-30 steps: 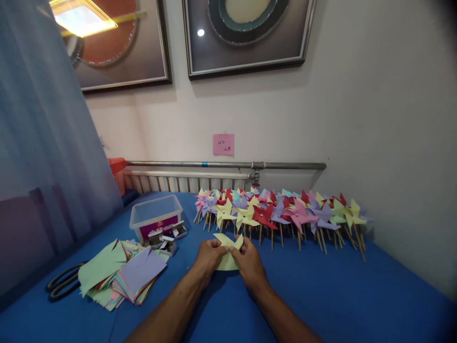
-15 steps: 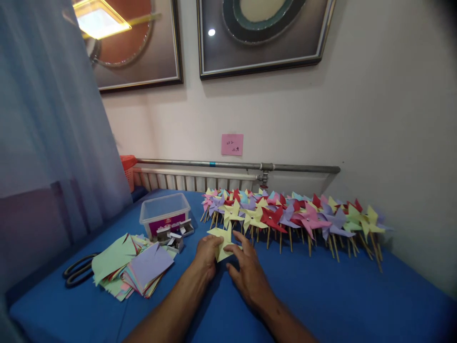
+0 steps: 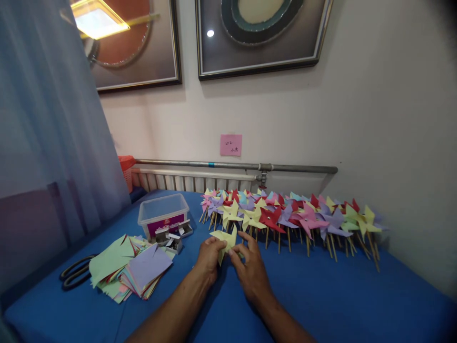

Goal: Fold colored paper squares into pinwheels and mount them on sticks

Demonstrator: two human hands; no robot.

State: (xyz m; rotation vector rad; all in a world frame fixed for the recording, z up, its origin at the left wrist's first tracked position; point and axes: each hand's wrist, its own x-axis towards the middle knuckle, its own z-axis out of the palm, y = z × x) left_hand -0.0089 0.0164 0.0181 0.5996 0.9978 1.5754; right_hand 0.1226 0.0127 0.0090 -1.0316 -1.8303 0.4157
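Note:
A pale yellow paper pinwheel [image 3: 228,239], partly folded, is held between both hands above the blue cloth [image 3: 221,314]. My left hand [image 3: 209,259] pinches it from the left, thumb on the folded middle. From the right, my right hand [image 3: 250,267] grips a lower corner of the paper between thumb and fingers. No stick shows on this piece. Just beyond the hands lie rows of finished paper pinwheels [image 3: 273,219] on wooden sticks, in red, pink, purple, yellow, green and blue.
On the left are a pile of cut coloured paper squares [image 3: 150,269], black-handled scissors [image 3: 74,274], small boxes of metal pieces [image 3: 173,244] and a clear plastic tub [image 3: 163,219]. A metal pipe [image 3: 232,165] and radiator run along the wall behind. A blue curtain [image 3: 57,105] hangs at left.
My right thumb and fingers have closed onto the yellow paper. Its corners now fold up into a pinwheel shape, where it lay flatter before. The view has shifted slightly.

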